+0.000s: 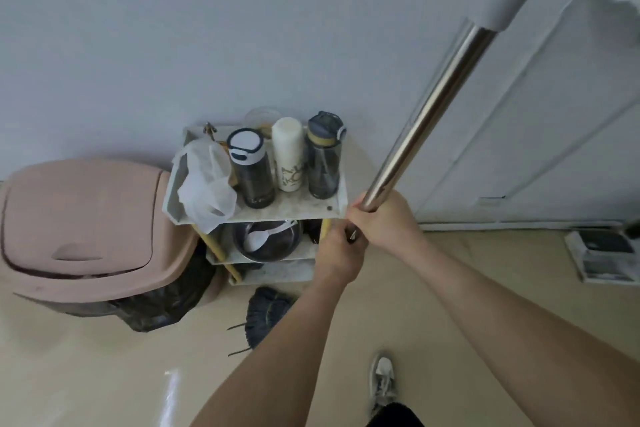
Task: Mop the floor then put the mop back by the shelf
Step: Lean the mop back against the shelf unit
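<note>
Grip: left hand (341, 253), right hand (384, 218) clench shiny steel mop pole (426, 114); dark string head (266, 312) 6 o'clock of white tiered shelf (277, 217); lean pole gently.

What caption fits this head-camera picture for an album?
The left hand and right hand grip the mop handle, mop head on the floor by the shelf.

Pale grey wall (138, 28), white panelled door (571, 114), glossy beige floor (104, 374) — pink lidded bin (79, 218) at left

Pink bin (86, 229), silvery mop handle (426, 121) — dark blue mop head (266, 314), beige floor (104, 374).
</note>
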`<action>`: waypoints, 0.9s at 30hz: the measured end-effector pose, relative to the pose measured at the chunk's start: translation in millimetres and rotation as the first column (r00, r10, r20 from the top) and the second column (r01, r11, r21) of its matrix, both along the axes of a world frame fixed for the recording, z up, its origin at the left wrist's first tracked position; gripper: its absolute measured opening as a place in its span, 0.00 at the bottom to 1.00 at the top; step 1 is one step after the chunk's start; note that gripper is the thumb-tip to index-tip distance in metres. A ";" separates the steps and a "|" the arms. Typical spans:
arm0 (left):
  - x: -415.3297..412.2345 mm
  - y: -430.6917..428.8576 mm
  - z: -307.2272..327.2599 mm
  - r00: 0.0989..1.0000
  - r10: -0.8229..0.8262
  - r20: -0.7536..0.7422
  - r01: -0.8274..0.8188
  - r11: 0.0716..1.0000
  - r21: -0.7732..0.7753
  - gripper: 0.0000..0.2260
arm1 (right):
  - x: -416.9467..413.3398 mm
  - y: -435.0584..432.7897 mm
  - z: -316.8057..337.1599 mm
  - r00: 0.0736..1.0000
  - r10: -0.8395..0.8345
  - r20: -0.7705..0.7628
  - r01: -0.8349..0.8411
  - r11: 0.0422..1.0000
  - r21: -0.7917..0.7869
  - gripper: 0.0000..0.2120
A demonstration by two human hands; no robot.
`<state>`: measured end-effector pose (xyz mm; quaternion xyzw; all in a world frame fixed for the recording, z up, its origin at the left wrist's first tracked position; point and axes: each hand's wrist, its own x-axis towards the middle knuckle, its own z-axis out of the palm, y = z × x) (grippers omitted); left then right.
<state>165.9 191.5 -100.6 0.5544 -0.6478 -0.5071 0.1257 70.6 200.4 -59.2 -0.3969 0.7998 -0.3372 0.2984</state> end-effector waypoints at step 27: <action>-193.6 -102.1 70.3 0.995 0.101 -0.013 -0.100 0.954 -0.283 0.18 | -186.2 -123.3 80.4 0.904 0.411 -0.122 -0.425 0.894 -0.144 0.09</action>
